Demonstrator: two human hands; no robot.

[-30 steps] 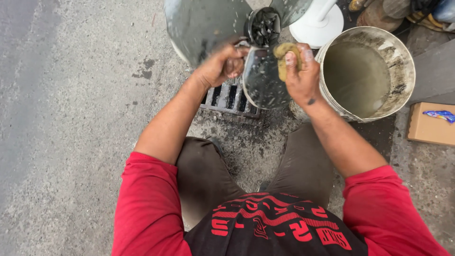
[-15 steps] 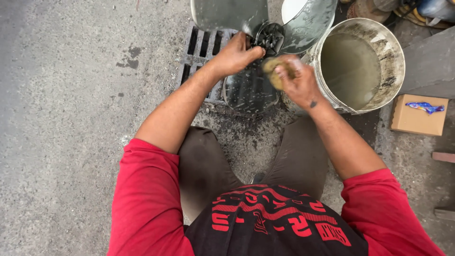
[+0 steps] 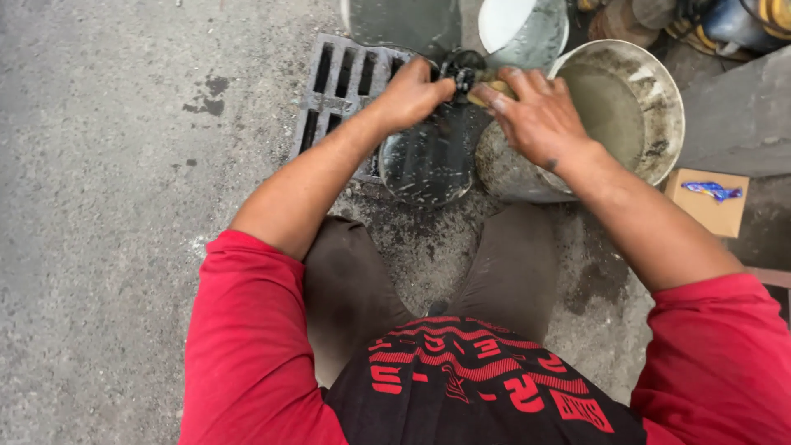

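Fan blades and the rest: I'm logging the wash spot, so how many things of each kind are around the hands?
Fan blade unit, held by the left hand: 1
Yellow sponge, under the right hand: 1
Bucket of murky water: 1
Drain grate: 1
Cardboard box: 1
Total: 5
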